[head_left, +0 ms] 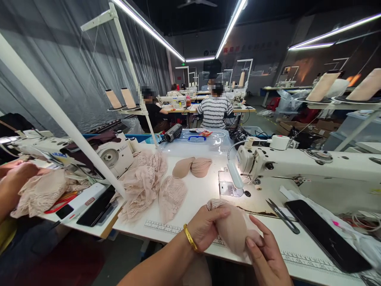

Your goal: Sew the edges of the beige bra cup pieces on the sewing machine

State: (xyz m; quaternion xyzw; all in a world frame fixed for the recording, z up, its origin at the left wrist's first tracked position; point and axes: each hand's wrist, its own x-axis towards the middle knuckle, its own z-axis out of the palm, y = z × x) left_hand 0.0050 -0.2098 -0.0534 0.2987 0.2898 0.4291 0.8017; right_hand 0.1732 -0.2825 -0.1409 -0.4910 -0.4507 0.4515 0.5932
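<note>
Held a beige cup piece (233, 232) over the front edge of the counter (205, 192), near the sewing machine (268, 161). Clasped its left side in the closed left grip (209, 228), thumb on top; pinched its right edge in the right grip (266, 251). Had a lace piece (172, 196) lying beyond.

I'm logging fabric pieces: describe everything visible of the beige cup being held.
The beige cup is rounded and looks like smooth, soft fabric, with lace-like material at its upper left and paler, sheer-looking cloth along its right side. It is held at the front edge of the table, hiding part of the ruler. The left hand grips its upper left, thumb on top; the right hand pinches its right side. Its underside is hidden.
</note>
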